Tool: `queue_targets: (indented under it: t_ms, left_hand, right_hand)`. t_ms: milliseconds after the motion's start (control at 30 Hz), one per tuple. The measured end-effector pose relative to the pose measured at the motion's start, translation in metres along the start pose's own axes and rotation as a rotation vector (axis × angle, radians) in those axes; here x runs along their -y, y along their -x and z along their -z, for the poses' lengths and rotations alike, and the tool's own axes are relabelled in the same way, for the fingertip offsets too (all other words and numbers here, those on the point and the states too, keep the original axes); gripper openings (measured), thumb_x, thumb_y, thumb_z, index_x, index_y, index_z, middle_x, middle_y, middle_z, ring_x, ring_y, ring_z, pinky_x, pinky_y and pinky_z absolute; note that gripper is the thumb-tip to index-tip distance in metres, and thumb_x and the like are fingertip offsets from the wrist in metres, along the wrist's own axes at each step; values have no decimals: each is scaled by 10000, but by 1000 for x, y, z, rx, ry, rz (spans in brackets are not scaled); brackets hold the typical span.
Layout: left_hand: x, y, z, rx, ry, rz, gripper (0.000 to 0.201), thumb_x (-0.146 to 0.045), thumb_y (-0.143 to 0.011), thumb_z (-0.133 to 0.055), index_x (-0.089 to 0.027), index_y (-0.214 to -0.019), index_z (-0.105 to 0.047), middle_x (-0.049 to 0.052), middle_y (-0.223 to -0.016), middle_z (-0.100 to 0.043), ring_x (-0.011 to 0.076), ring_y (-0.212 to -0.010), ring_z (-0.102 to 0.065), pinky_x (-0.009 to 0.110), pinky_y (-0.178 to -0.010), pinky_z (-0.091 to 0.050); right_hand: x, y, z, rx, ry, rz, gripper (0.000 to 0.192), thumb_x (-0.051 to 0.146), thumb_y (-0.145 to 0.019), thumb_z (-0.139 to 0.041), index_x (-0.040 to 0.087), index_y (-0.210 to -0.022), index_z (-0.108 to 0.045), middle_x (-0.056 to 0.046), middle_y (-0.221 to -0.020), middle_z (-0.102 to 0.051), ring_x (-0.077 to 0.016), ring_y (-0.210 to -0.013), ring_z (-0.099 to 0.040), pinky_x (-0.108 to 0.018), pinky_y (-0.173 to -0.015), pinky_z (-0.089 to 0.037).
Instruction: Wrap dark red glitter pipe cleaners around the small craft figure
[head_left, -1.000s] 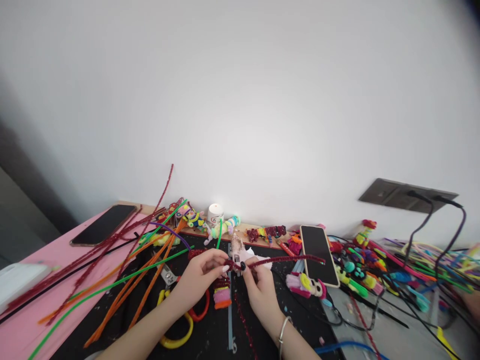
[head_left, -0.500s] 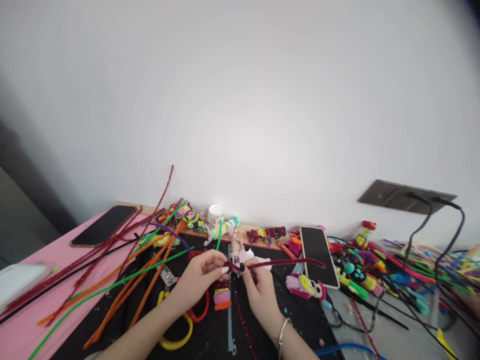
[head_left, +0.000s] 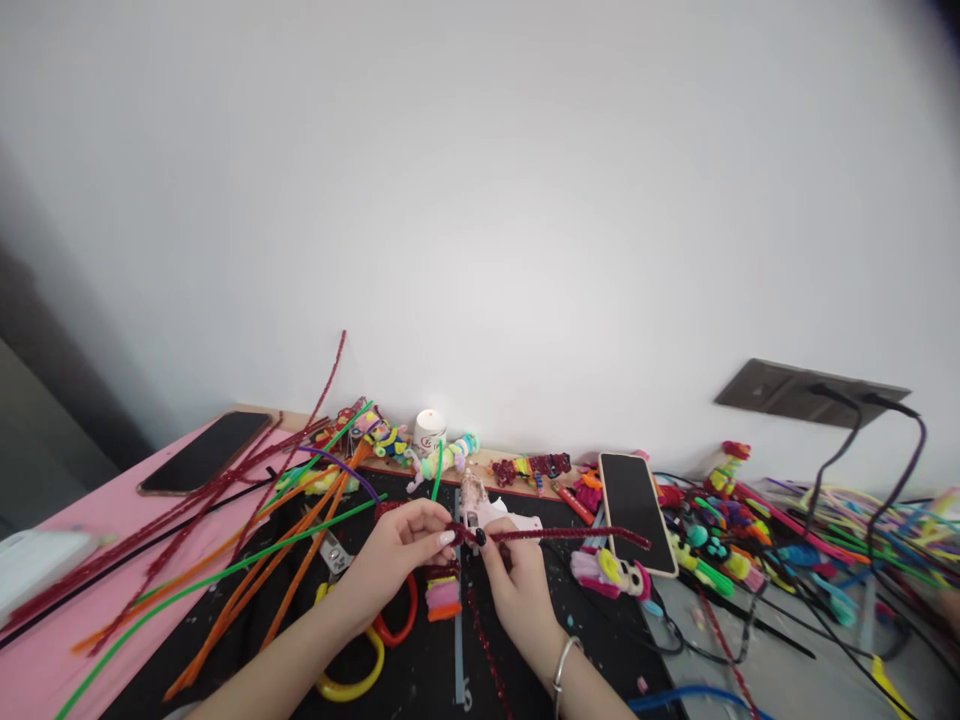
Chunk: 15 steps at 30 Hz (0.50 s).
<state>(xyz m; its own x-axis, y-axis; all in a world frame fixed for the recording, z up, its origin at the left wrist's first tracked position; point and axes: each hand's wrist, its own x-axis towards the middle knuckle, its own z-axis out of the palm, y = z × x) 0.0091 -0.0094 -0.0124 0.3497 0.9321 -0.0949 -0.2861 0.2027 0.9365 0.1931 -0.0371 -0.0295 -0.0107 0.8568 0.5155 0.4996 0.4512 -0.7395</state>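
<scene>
Both my hands meet over a black work mat (head_left: pixel 420 680), pinching one dark red glittery pipe cleaner (head_left: pixel 570 533). My left hand (head_left: pixel 397 555) grips its bent left end with thumb and fingers. My right hand (head_left: pixel 517 585), a bangle on its wrist, holds the stem just to the right, and the free length runs out to the right above a phone (head_left: pixel 636 510). A small pink and orange wound piece (head_left: pixel 444 595) lies on the mat just below my hands.
Long orange, green and red pipe cleaners (head_left: pixel 247 560) fan across the left. A second phone (head_left: pixel 206 450) lies on the pink table. Scissors with yellow and red handles (head_left: pixel 367 640), a glue gun (head_left: pixel 480 505), small figures along the wall, and tangled cables and craft bits at right.
The free right end of the red pipe cleaner has dipped a little lower. My hands have stayed in nearly the same place, working the stem between the fingers.
</scene>
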Motion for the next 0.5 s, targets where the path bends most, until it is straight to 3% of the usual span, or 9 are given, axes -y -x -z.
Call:
queue_targets:
  t_ms: [300, 500]
  left_hand:
    - [0, -1, -2, -33, 54, 16, 321, -344, -671, -886, -167, -854, -690, -24, -721, -711, 123, -648, -683, 237, -669, -550]
    - [-2, -1, -4, -38, 57, 24, 342, -359, -648, -903, -159, -832, -694, -28, -702, -708, 113, -629, -674, 222, -648, -547]
  right_hand:
    - [2, 3, 0, 45, -28, 51, 197, 208, -966, -491, 200, -847, -648, -38, -753, -686, -195, -689, -633, -277, -662, -485]
    - [5, 4, 0, 97, -61, 56, 200, 185, -965, -465, 203, -872, -641, -39, -758, -684, -191, -673, -632, -271, -643, -502]
